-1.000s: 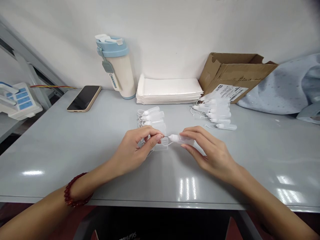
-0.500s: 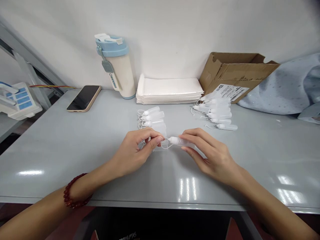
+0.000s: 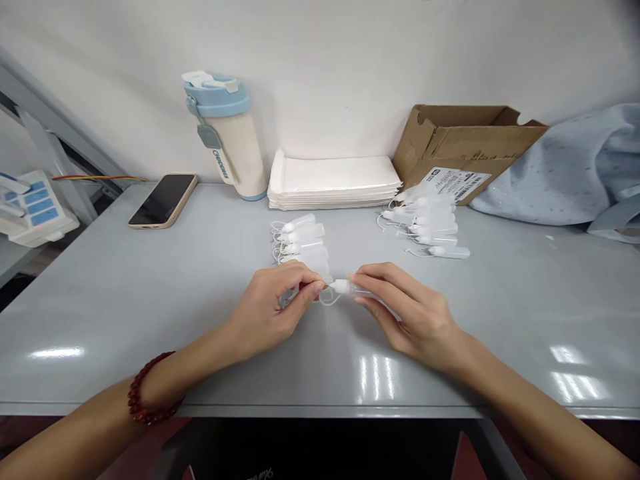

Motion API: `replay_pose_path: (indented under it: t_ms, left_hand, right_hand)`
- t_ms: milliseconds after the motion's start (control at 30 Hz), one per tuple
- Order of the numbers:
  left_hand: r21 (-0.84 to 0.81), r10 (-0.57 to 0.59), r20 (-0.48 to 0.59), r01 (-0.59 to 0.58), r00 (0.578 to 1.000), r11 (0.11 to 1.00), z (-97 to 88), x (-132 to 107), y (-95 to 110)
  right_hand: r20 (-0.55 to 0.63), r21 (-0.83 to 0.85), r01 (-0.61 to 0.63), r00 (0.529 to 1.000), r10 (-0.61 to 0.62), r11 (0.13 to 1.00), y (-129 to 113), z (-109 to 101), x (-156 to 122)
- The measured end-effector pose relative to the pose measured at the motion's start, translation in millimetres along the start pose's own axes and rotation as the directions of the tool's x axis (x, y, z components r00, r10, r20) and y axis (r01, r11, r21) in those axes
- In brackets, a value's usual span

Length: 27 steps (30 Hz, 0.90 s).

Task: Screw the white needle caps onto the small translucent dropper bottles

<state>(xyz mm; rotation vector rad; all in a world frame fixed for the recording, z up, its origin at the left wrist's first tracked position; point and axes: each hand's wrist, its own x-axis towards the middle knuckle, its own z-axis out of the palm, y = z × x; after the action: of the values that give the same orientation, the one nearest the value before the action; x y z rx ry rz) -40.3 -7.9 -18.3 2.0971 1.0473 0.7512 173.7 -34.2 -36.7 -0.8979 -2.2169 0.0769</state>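
Observation:
Near the middle of the table my right hand (image 3: 407, 303) grips a small translucent needle-tip bottle (image 3: 344, 287), which lies roughly level with its white neck to the left. Its thin metal needle reaches the fingertips of my left hand (image 3: 280, 300), closed in a pinch. Whatever sits between those fingertips is too small and covered to make out. A thin white strap loops below the bottle's neck toward them. Just behind my left hand lies a row of similar bottles (image 3: 303, 233), partly hidden by it. Another pile of bottles (image 3: 433, 220) lies at the back right.
Along the wall stand a cream tumbler with a blue lid (image 3: 233, 140), a stack of white padded envelopes (image 3: 335, 177) and an open cardboard box (image 3: 465, 147). A phone (image 3: 163, 200) lies at left. Pale blue fabric (image 3: 555, 167) is at right, and the table's front edge (image 3: 320, 410) runs below my hands.
The bottle and my right hand have shifted slightly left, closer to my left fingertips. The camera view has also moved a little. Both hands keep their holds.

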Motion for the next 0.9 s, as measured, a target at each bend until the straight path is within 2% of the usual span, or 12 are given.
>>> replay_pose_path:
  t_ms: [233,367,533,900]
  left_hand:
    - [-0.009,0.029,-0.016,-0.029,0.999,1.000,2.2,-1,-2]
    - [-0.050,-0.011,-0.004,0.011,1.000,0.999,-3.7,1,-2]
    - [-0.060,-0.077,-0.052,0.074,0.996,0.995,-9.7,2,-1]
    - [-0.100,-0.049,-0.020,0.046,0.999,0.994,-0.6,1,-2]
  right_hand:
    - [-0.022,0.030,-0.014,1.000,0.015,0.999,-2,2,0]
    - [-0.045,0.037,-0.024,0.999,0.026,0.999,-4,0,3]
    - [-0.076,0.027,-0.034,0.996,0.036,0.999,-4,-3,5]
    - [-0.043,0.046,-0.029,0.999,0.031,0.999,-5,2,2]
